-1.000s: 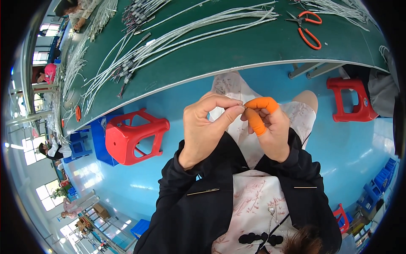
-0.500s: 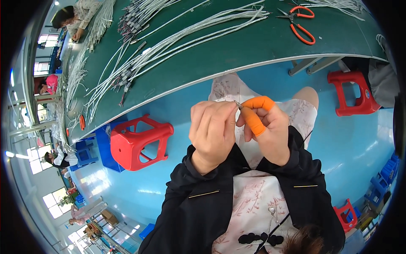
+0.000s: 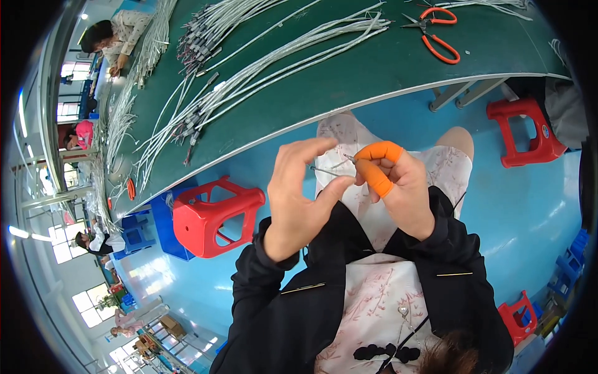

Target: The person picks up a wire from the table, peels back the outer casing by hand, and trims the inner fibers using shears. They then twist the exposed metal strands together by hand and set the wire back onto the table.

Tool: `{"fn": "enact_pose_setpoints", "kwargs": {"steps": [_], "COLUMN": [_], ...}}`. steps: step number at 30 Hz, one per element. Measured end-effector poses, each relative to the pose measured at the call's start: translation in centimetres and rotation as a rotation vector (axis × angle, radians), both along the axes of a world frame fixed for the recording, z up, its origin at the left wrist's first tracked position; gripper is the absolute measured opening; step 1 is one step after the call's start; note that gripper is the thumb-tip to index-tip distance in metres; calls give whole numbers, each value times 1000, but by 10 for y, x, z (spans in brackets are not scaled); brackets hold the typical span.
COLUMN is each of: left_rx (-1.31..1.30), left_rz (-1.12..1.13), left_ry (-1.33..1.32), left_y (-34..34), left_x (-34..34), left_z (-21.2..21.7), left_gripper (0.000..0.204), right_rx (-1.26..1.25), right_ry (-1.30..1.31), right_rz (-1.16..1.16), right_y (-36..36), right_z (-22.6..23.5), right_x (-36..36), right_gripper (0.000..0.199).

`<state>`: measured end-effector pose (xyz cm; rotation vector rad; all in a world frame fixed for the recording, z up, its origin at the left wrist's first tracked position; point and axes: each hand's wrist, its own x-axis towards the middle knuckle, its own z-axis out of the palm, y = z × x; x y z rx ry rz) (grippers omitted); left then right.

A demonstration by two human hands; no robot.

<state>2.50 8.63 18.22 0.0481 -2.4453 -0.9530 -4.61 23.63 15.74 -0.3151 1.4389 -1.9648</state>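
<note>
My right hand [image 3: 398,184], with orange finger covers [image 3: 377,165] on its thumb and forefinger, pinches a thin grey cable. Its small stripped-looking end [image 3: 349,158] pokes out from between those two fingertips. My left hand [image 3: 302,193] is beside it with thumb and fingers spread wide apart. A short stretch of the grey cable [image 3: 324,171] shows in the gap of the left hand, close to the thumb; whether it touches the hand I cannot tell. Both hands are over my lap, in front of the table edge.
On the green table [image 3: 311,93] lie bundled white cables [image 3: 268,62] and pliers with orange handles [image 3: 439,37]. Red stools stand at left [image 3: 215,215] and right [image 3: 523,131]. A blue bin [image 3: 165,227] is behind the left stool. Other people work far left.
My left hand has come off the cable end, moving left and spreading its fingers. The right hand keeps its pinch in nearly the same place. The view has shifted slightly.
</note>
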Motion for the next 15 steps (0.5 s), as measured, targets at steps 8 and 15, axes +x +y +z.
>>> {"fn": "enact_pose_setpoints", "kwargs": {"steps": [8, 15], "left_rx": [940, 1031], "left_rz": [-75, -4], "left_ry": [-299, -196], "left_y": [-8, 5], "left_x": [12, 12], "left_z": [1, -8], "left_gripper": [18, 12], "right_rx": [67, 98], "right_ry": [454, 489], "right_rz": [-51, -169], "right_y": [-3, -9], "right_z": [-7, -8], "right_x": [5, 15], "right_gripper": [15, 13]}}
